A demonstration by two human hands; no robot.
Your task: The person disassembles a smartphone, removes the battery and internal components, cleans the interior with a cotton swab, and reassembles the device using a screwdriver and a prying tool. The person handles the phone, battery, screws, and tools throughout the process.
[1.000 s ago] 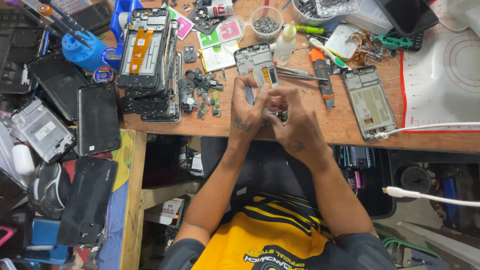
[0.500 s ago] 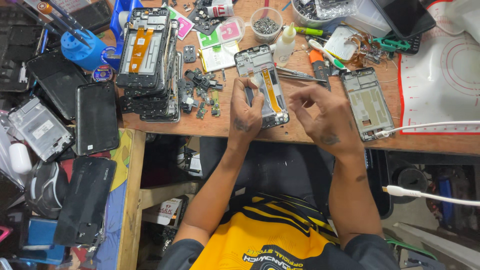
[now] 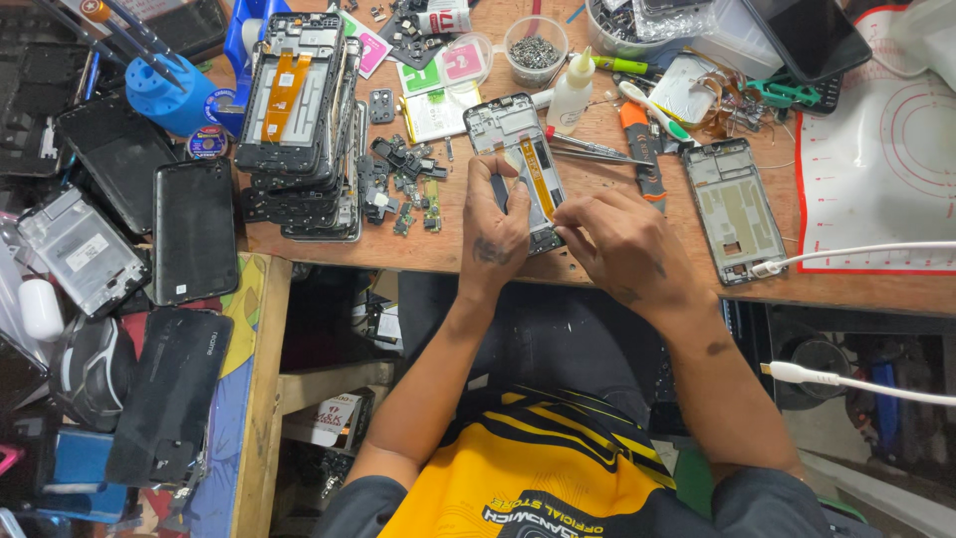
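On the bench [image 3: 418, 254], the opened phone frame [image 3: 518, 164] now lies flat, no longer lifted between both hands; the left hand [image 3: 495, 234] pins its edge with loosely curled fingers. The right hand [image 3: 622, 239] has moved apart and pinches the frame's orange flex strip [image 3: 538, 177]; work seems to have shifted to that strip.

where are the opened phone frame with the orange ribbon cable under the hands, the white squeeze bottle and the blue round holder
opened phone frame with orange ribbon cable [image 3: 508, 125]: head view, on its bare upper part
white squeeze bottle [image 3: 571, 97]: head view, on its body
blue round holder [image 3: 169, 95]: head view, on its top
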